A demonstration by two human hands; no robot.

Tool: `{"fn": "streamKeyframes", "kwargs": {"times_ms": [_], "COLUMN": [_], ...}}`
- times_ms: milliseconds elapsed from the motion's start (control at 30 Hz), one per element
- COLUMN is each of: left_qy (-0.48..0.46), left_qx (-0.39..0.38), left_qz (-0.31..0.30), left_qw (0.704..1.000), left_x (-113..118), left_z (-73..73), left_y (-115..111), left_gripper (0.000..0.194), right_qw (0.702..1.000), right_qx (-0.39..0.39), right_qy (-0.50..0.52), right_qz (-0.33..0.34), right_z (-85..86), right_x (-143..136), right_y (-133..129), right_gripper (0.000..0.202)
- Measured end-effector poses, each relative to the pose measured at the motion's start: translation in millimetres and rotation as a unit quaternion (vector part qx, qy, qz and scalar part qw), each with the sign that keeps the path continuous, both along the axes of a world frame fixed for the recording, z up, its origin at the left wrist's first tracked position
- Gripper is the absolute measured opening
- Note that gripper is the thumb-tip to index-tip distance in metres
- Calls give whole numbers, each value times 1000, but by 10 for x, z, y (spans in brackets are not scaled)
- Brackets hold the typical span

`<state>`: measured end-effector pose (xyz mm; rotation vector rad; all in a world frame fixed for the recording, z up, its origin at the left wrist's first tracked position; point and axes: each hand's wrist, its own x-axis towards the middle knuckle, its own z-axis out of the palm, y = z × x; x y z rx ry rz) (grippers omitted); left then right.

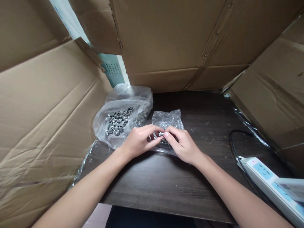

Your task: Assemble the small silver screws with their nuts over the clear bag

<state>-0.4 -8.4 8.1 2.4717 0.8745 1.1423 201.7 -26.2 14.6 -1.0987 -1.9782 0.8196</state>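
A small silver metal bolt (161, 134) is between my two hands above a small clear plastic bag. My left hand (140, 139) comes from the left, with its thumb and index finger closed in on the bolt. From the other side, the thumb and fingertips of my right hand (181, 142) pinch the bolt's right end, hiding part of it. Beneath the hands lies the small clear bag (167, 117), which holds more shiny metal pieces, partly covered by my fingers. To the left, a larger plastic bag (102, 118) stands open with many silver bolts (117, 122) in it.
The dark wooden table (154, 180) is walled by cardboard panels (171, 41) at the left, back and right. A white power strip (266, 177) with a black cable (234, 148) lies at the right. A printed sheet (114, 68) shows through a gap at the back left.
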Motion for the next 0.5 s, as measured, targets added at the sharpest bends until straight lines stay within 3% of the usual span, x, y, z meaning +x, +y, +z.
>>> {"fn": "streamKeyframes", "kwargs": {"times_ms": [300, 500], "left_qy": [20, 8], "left_qx": [-4, -4], "left_qz": [-7, -1], "left_qw": [1000, 1000], "left_x": [-10, -6], "left_z": [18, 24], "left_y": [-11, 2], "left_gripper": [14, 13], "right_qw": [1000, 1000], "right_qx": [4, -7], "right_qy": [-4, -1], "right_qz": [-6, 10], "right_z": [-16, 0], "right_x": [-13, -7], "right_y": [10, 0], "right_gripper": [33, 25]}}
